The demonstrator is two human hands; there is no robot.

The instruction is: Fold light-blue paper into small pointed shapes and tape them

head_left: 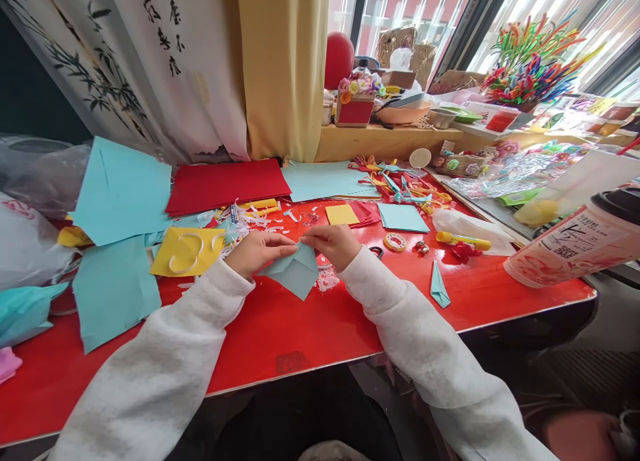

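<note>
A partly folded light blue paper hangs between my two hands, above the red table. My left hand pinches its upper left edge, and my right hand pinches the top corner. The paper's lower tip points down toward me. To the right lies a narrow folded blue paper piece. Beyond my right hand are a stack of blue paper squares and a yellow paper square. Scissors handles show partly behind my right wrist.
Blue sheets and a yellow sheet lie at the left. Red paper is stacked at the back. A glue stick, a tape roll and a tilted drink cup are at the right.
</note>
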